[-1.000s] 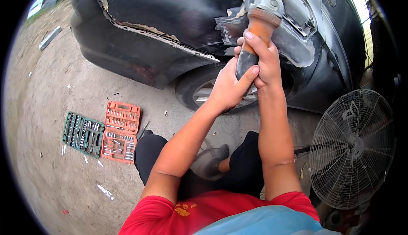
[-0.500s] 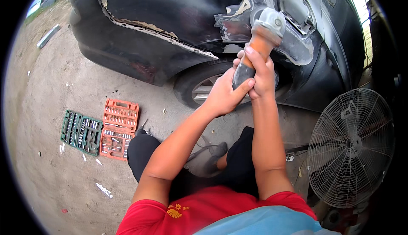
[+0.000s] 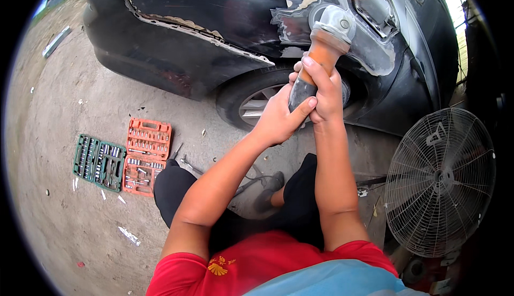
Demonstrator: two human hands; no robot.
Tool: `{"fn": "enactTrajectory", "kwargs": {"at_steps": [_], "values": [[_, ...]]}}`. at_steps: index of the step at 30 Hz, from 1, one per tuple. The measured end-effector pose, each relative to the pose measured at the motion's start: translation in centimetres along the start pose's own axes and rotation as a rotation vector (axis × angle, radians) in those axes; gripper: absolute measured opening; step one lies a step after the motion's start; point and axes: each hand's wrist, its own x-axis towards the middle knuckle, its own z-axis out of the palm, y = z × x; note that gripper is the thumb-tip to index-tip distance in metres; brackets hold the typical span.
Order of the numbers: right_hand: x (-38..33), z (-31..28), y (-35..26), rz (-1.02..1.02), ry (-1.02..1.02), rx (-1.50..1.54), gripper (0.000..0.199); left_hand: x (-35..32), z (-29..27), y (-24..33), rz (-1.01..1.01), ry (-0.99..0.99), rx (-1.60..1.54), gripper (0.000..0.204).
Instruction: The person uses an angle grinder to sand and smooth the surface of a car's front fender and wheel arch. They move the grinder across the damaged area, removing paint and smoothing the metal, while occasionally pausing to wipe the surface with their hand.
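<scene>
Both my hands are wrapped round an orange and black angle grinder (image 3: 324,55). My left hand (image 3: 280,113) grips the black rear of its body, thumb lying over the top. Just ahead, my right hand (image 3: 325,92) holds the orange part and overlaps the left. The grinder's grey metal head is up against the car's rear side panel (image 3: 369,50), where paint is sanded back in grey and whitish patches around the fuel filler recess (image 3: 373,8). The disc shows only partly behind the head; whether it touches the panel I cannot tell.
A car wheel (image 3: 251,103) stands below the panel. On the concrete at left lie an orange socket set case (image 3: 149,130) and a green one (image 3: 100,162), both open. A large wire-guarded fan (image 3: 440,183) stands at right. A cord (image 3: 249,183) runs by my foot.
The grinder's head has shifted slightly left and down in the picture, with both hands still round it. The whole view has moved a little.
</scene>
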Motion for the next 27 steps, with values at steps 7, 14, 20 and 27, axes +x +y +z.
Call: {"fn": "enactTrajectory", "kwargs": {"at_steps": [7,14,20,27], "values": [[1.6,2.3,-0.1,-0.022,-0.109,-0.058,0.041,0.5,-1.8,0.9,-0.080,0.019,-0.069,0.065],[0.9,0.8,-0.5,-0.003,-0.023,0.002,0.039,1.0,-1.1,1.4,-0.131,-0.023,-0.016,0.067],[1.6,1.2,-1.2,-0.011,-0.038,-0.041,0.036,1.5,-0.5,1.3,-0.070,0.012,-0.069,0.065],[2.5,1.5,-1.6,-0.033,-0.076,-0.015,0.036,2.4,-0.9,1.4,-0.108,-0.021,-0.076,0.065]]}}
